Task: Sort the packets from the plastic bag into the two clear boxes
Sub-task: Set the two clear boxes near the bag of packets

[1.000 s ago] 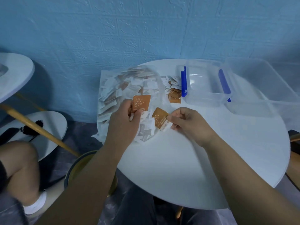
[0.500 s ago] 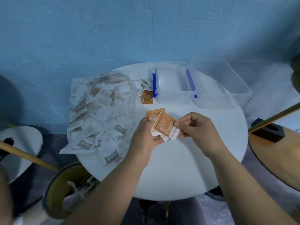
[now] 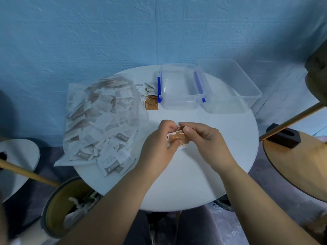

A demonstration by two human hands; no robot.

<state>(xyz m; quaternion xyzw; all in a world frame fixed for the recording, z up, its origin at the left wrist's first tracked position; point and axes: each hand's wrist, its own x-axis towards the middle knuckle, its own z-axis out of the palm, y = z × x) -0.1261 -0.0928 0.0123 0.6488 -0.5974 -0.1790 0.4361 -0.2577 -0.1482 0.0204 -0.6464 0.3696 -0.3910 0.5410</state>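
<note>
Brown packets (image 3: 177,137): now merged in one stack, our left hand (image 3: 157,145) and right hand (image 3: 205,138) pinching it; boxing next.

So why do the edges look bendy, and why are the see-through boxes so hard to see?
Head view: the wide lens bends the wall seams and table rim; the clipped box and plain box fade into the pale table, little glare; left hand, right hand and brown packets look slightly blurred.

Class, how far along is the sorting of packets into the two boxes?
Done: nothing boxed; the blue-clipped box and plain box look empty. In hand: left hand and right hand hold a few brown packets. Left: the plastic bag, full of packets, plus loose packets beside it.
</note>
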